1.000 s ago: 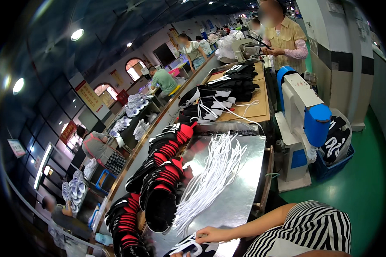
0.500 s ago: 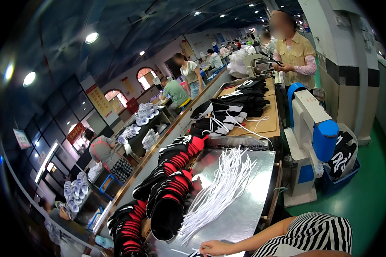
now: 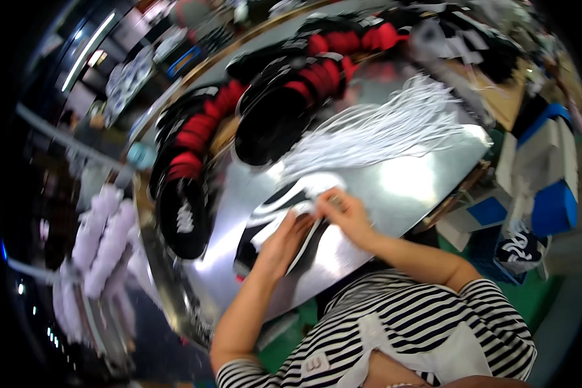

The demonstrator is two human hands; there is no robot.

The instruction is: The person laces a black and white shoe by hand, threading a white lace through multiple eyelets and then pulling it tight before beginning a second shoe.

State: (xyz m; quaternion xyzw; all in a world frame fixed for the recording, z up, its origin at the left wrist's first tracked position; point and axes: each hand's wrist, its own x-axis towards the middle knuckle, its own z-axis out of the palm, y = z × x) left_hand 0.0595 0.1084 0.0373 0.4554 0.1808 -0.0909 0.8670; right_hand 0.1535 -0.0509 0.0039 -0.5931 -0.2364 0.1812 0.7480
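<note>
A black-and-white shoe upper (image 3: pixel 279 205) lies on the shiny metal tabletop (image 3: pixel 229 187) in front of me. My left hand (image 3: pixel 286 238) is closed on its near side, fingers bent over the white middle part. Close beside it, my right hand (image 3: pixel 346 216) has thumb and fingers pinched together at the white end of the upper. Blur hides what is between those fingertips. Just beyond the upper, a loose bundle of white shoelaces (image 3: pixel 375 126) is spread across the metal.
Nested rows of black-and-red shoe uppers (image 3: pixel 189 139) line the table's left and far sides. A blue-and-white machine (image 3: pixel 553 171) stands at right, above a blue crate (image 3: pixel 498 255). Wrapped pale bundles (image 3: pixel 100 236) are at left, beyond a rail (image 3: pixel 77 139).
My view has swung down toward the tabletop. Both hands now show at the shoe upper; before, only the right was visible, low at the picture's edge.
</note>
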